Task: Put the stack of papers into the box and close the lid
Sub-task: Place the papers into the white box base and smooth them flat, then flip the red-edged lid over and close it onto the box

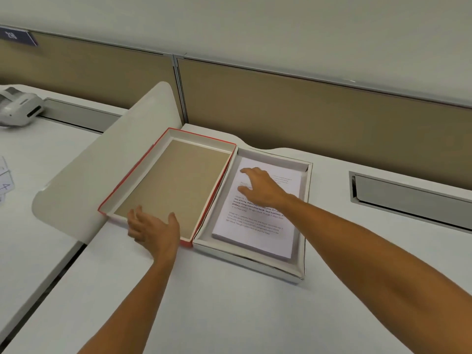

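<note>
A white box base sits on the desk at the right, with a stack of printed papers lying flat inside it. Its red-edged lid lies upside down right beside it on the left, brown inside. My right hand rests with spread fingers on the top of the stack. Over the lid's near edge hovers my left hand, fingers apart and holding nothing.
A white curved divider panel stands left of the lid. Brown partition walls run along the back. A grey cable slot is set in the desk at the right. A small white device sits far left.
</note>
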Tool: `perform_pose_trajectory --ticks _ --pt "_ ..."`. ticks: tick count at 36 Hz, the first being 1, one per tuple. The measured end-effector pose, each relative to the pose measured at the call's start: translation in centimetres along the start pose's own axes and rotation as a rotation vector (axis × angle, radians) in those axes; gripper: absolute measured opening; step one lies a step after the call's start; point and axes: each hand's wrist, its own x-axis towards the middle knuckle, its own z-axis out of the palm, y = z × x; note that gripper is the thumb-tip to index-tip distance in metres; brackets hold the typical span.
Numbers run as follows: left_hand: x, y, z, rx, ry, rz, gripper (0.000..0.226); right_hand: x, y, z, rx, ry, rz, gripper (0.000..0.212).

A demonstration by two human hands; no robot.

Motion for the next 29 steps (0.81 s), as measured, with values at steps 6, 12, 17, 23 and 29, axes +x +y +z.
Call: perform_pose_trajectory --ticks 6,12,17,23,29 --pt "1.3 -1.4 -0.3 -0.129 -0.126 -0.463 0.097 -2.3 -3.3 2.4 0.048 -0.028 -0.053 0.062" --pt "1.8 -2.4 -0.7 -0.301 -0.215 -0.537 0.056 -4.1 -5.0 3.2 0.123 -0.034 -0.064 0.061" --pt "1.0 -1.9 -1.3 -0.681 -0.174 -0.521 0.056 -5.5 -5.8 2.9 0.147 -0.031 -0.057 0.056" --pt "0.6 -1.1 -2.7 -0.975 -0.249 -0.500 0.064 -7.1 -6.6 2.0 0.208 -0.003 -0.038 0.057" --pt "0.4 -0.5 -4.2 -1.067 -0.302 -0.418 0.046 -8.7 -7.4 0.8 0.288 0.015 -0.036 0.057"
